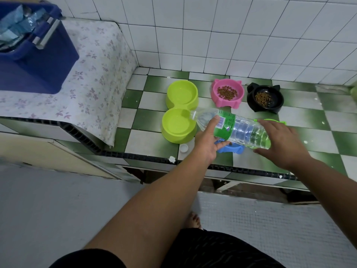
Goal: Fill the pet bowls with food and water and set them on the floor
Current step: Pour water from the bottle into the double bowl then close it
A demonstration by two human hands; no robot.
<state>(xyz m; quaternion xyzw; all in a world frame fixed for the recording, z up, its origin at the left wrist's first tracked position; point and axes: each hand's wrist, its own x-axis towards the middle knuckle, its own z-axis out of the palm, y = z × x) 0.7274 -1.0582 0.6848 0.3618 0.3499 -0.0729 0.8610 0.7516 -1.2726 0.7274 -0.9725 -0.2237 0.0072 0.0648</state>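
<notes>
You hold the clear plastic water bottle (243, 132) with the green label in both hands, over the green-and-white checked tile desk (146, 140); left hand (209, 140) wraps the label end, thumb on top, fingers curled under; right hand (280, 140) holds the base between thumb and spread fingers; long axis runs left-right, neck lower and pointing left; the mouth sits just over the right rim of the near well of the lime-green plastic double bowl (177, 137); so the target lies left of both hands, left hand nearer; can't read the water level in either well; pink plastic bowl (228, 103) and black plastic bowl (251, 105) behind hold kibble; small blue bowl (231, 150) sits under the bottle, mostly hidden; white cap (183, 148) lies near the desk edge; my read: raise the base with the right hand, mouth inside the rim; the spill risk is that right rim.
</notes>
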